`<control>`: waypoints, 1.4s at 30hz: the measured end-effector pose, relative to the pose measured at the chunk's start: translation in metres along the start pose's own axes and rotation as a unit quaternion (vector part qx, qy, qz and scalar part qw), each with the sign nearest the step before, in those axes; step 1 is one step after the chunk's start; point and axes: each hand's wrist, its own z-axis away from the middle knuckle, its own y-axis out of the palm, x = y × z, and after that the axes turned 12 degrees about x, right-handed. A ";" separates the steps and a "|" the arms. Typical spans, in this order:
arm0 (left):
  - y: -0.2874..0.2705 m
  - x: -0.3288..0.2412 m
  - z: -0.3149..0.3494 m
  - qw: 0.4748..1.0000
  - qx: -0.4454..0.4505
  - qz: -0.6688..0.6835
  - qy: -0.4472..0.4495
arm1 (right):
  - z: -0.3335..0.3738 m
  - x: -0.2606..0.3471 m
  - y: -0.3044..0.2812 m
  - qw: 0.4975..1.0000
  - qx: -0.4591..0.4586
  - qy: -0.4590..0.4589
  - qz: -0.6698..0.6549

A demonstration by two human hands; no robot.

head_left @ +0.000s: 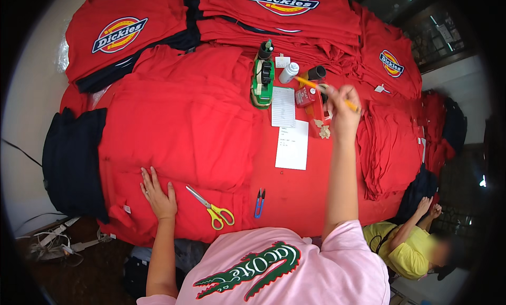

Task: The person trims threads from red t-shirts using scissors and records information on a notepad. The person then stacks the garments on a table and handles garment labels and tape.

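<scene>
My left hand [158, 193] lies flat with fingers spread on a stack of red garments [179, 131]. Between my right hand's fingers [345, 107] is a yellow pencil [311, 84], raised over the right side of the red surface. Just below and left of that hand sits a red container [307, 96], partly hidden. Close by stand a white bottle [289, 72] and a dark cylinder [317, 72]. A lined paper slip [283, 107] and a white sheet with handwriting [291, 149] lie left of my right forearm. Yellow-handled scissors [212, 209] rest near my left hand.
Blue thread snips [259, 203] lie near the front edge. Behind the lined slip stands a green and black object [262, 84]. Stacked red shirts [284, 28] fill the back; dark folded cloth [74, 163] sits left. A person in yellow [406, 252] is at the right.
</scene>
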 end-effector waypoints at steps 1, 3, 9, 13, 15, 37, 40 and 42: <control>0.000 0.000 0.000 1.000 0.001 -0.002 -0.001 | 0.015 -0.017 -0.008 0.997 0.025 0.026 -0.071; 0.000 -0.002 -0.001 1.000 0.006 0.001 0.001 | 0.042 -0.041 -0.004 0.979 -0.047 0.121 -0.158; -0.005 0.000 0.005 1.000 -0.007 -0.004 -0.012 | -0.004 -0.043 0.077 0.847 0.162 0.392 0.319; -0.003 -0.005 -0.004 1.000 0.000 -0.002 0.012 | -0.030 -0.138 0.053 0.834 0.091 0.107 0.534; -0.003 -0.005 -0.004 1.000 0.005 0.002 0.004 | -0.033 -0.137 0.063 0.817 0.100 0.105 0.558; 0.000 -0.005 -0.001 1.000 -0.019 -0.011 0.016 | 0.150 -0.056 0.037 0.972 0.001 0.226 0.069; 0.002 -0.003 0.001 1.000 -0.022 -0.018 0.014 | 0.169 -0.078 0.042 0.974 0.014 0.228 0.016; 0.002 -0.002 0.001 1.000 -0.019 -0.013 0.014 | 0.172 -0.086 0.049 0.974 0.019 0.228 -0.007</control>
